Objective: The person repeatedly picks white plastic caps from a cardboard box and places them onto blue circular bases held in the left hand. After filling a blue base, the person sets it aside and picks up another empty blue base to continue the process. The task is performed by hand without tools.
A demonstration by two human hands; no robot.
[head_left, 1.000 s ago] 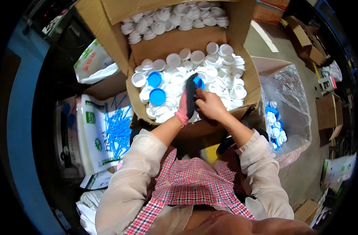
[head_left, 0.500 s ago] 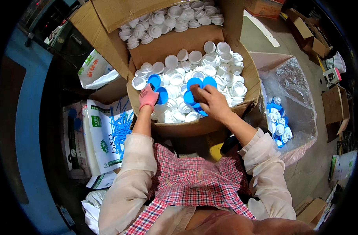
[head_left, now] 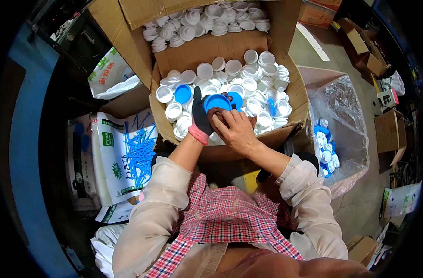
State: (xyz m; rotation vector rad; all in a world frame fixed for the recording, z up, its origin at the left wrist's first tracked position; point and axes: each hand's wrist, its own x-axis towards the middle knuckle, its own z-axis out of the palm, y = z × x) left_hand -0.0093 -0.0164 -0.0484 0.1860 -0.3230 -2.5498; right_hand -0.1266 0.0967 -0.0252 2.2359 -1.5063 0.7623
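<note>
While the near cardboard box point(head_left: 295, 99) holds mostly loose white caps point(head_left: 262, 88) (a few blue), the clear bag point(head_left: 345, 116) at right looks barely filled; the gloved left hand point(head_left: 201, 118) and bare right hand point(head_left: 237, 132) pinch a blue cap point(head_left: 217, 102).

A person in a checked apron leans over an open cardboard box point(head_left: 295, 99) packed with white plastic caps point(head_left: 258, 81) and a few blue ones. The left hand point(head_left: 201, 116), in a dark glove with a pink cuff, and the bare right hand point(head_left: 237, 132) meet above the near side of the box, together gripping a blue cap point(head_left: 217, 101). Another blue cap point(head_left: 183, 93) lies just left of the glove. A second box of white caps point(head_left: 207, 23) stands farther off. To the right, a clear plastic bag point(head_left: 345, 116) holds assembled blue-and-white caps. To the left lies a white sack point(head_left: 112, 157) of blue straws.
</note>
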